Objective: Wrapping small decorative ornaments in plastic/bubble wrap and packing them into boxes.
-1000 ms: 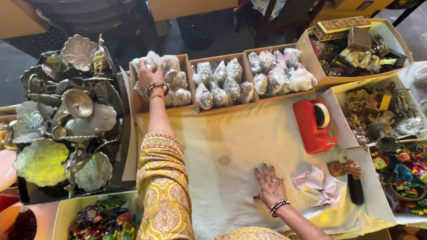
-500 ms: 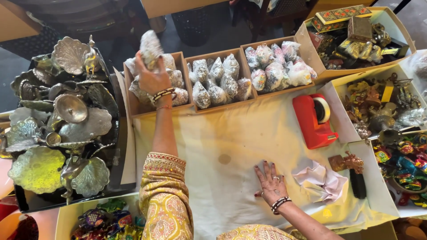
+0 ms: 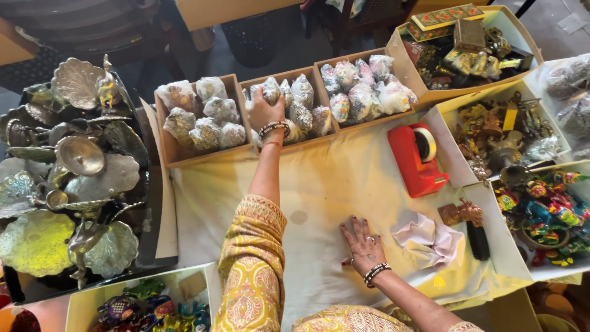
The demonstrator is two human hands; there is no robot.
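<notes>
Wrapped bundle (image 3: 271, 90) sits in the middle cardboard box (image 3: 289, 106) at upper centre, left hand (image 3: 265, 109) closed around it; right hand (image 3: 362, 245) lies spread flat on the cloth (image 3: 319, 184) at lower centre.

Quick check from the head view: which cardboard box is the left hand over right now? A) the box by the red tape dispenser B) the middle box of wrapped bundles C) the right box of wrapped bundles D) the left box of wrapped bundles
B: the left hand grips a plastic-wrapped bundle over the middle box, while the right hand lies flat on the cloth.
</notes>
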